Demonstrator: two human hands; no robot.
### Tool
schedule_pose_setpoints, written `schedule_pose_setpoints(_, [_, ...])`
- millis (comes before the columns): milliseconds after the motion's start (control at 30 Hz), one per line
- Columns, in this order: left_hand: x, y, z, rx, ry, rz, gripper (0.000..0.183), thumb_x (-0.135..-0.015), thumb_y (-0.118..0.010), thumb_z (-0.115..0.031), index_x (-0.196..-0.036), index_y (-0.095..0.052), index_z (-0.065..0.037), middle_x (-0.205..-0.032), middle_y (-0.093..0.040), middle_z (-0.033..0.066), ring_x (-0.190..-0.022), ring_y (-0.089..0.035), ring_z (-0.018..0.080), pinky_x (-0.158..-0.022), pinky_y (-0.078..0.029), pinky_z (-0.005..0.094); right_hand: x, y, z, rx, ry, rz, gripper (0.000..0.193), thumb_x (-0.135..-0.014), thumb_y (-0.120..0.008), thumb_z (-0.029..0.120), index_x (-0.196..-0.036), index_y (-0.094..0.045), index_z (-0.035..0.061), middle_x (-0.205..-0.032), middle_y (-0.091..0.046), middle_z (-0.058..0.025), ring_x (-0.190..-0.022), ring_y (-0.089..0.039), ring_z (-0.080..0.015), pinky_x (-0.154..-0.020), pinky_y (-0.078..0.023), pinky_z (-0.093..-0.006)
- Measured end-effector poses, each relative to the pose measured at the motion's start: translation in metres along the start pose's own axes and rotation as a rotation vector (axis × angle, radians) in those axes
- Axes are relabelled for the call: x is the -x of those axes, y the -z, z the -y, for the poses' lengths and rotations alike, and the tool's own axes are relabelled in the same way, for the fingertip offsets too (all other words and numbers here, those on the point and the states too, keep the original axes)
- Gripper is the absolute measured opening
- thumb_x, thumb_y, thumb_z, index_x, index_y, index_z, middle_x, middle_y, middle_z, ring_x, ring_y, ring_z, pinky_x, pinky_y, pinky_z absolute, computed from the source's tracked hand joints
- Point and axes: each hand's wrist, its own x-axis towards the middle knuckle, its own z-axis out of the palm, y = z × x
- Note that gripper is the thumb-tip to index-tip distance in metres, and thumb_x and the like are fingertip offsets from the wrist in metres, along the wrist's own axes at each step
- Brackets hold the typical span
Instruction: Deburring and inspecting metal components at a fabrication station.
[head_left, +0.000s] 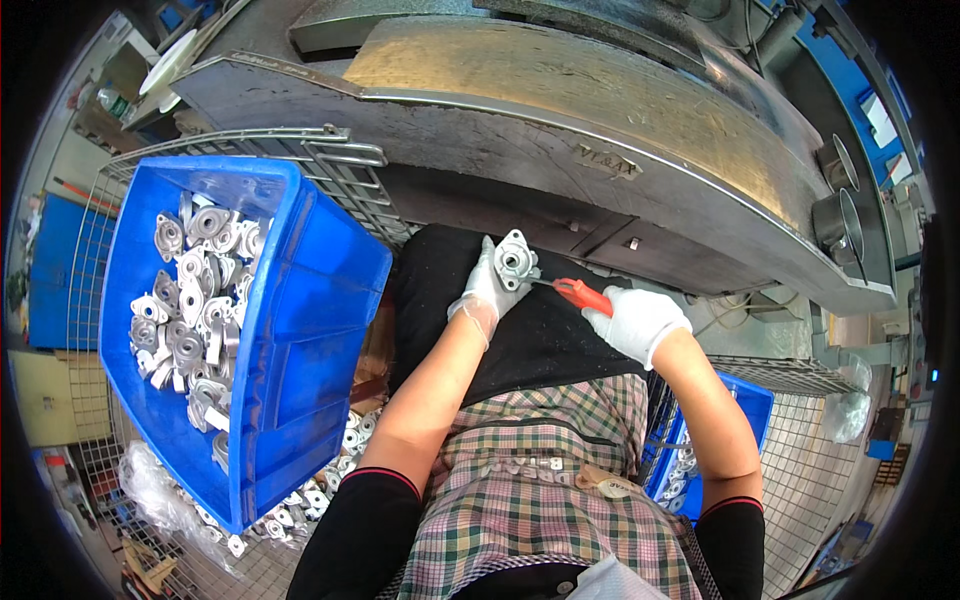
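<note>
My left hand [487,284], in a white glove, grips a silver cast metal flange part [514,258] with a round central bore and a hole at each pointed end. It is held up over my lap. In my gloved right hand [645,322] is a tool with an orange-red handle [582,295]. Its thin metal shaft points left and reaches the lower right edge of the part; whether the tip touches the metal is hard to tell. On my left a tilted blue bin [312,300] holds many similar metal parts [190,300].
A metal workbench [600,110] with a worn top stands in front of me. Wire mesh cages [800,480] flank me on both sides. More parts [300,505] lie below the blue bin, beside clear plastic film [165,490]. A second blue bin [745,400] sits at my right.
</note>
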Motion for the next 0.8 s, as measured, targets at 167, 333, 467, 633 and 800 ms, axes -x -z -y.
schedule_pose_setpoints(167, [-0.008, 0.011, -0.001, 0.043, -0.020, 0.015, 0.063, -0.095, -0.027, -0.061, -0.119, -0.056, -0.011, -0.106, -0.064, 0.0154, -0.096, -0.059, 0.0323, -0.088, -0.046, 0.0448, 0.000, -0.002, 0.005, -0.010, 0.040, -0.032, 0.043, -0.091, -0.048, 0.046, -0.102, -0.061, 0.0067, -0.090, -0.068, -0.0173, -0.084, -0.065, -0.0362, -0.077, -0.051, -0.0447])
schedule_pose_setpoints(333, [-0.012, 0.015, 0.002, 0.091, -0.011, 0.014, 0.061, -0.093, -0.036, -0.062, -0.123, -0.055, -0.013, -0.110, -0.063, 0.0122, -0.099, -0.058, 0.0310, -0.092, -0.045, 0.0460, -0.005, -0.001, 0.014, -0.017, 0.053, -0.023, 0.043, -0.091, -0.047, 0.046, -0.102, -0.061, 0.0067, -0.089, -0.067, -0.0174, -0.083, -0.065, -0.0357, -0.076, -0.051, -0.0446])
schedule_pose_setpoints(467, [-0.011, 0.012, 0.003, 0.053, -0.035, -0.055, 0.060, -0.094, -0.036, -0.061, -0.124, -0.055, -0.013, -0.111, -0.063, 0.0110, -0.103, -0.057, 0.0300, -0.095, -0.043, 0.0463, -0.009, -0.002, 0.015, -0.010, 0.071, -0.023, 0.044, -0.091, -0.047, 0.047, -0.103, -0.060, 0.0066, -0.087, -0.068, -0.0176, -0.082, -0.066, -0.0355, -0.076, -0.051, -0.0444])
schedule_pose_setpoints(633, [-0.005, 0.008, 0.002, -0.091, -0.002, -0.067, 0.062, -0.094, -0.030, -0.064, -0.125, -0.055, -0.016, -0.113, -0.062, 0.0084, -0.104, -0.055, 0.0310, -0.096, -0.039, 0.0440, -0.024, -0.002, 0.011, -0.036, 0.027, -0.041, 0.046, -0.091, -0.046, 0.047, -0.105, -0.061, 0.0063, -0.090, -0.068, -0.0180, -0.085, -0.066, -0.0353, -0.077, -0.051, -0.0442])
schedule_pose_setpoints(800, [-0.002, 0.007, 0.000, -0.074, 0.013, 0.074, 0.052, -0.098, -0.027, -0.056, -0.110, -0.058, -0.016, -0.101, -0.062, 0.0079, -0.085, -0.054, 0.0263, -0.073, -0.043, 0.0357, -0.037, 0.006, 0.011, -0.099, -0.053, -0.061, 0.046, -0.091, -0.046, 0.047, -0.108, -0.061, 0.0067, -0.093, -0.068, -0.0181, -0.088, -0.065, -0.0356, -0.080, -0.050, -0.0438])
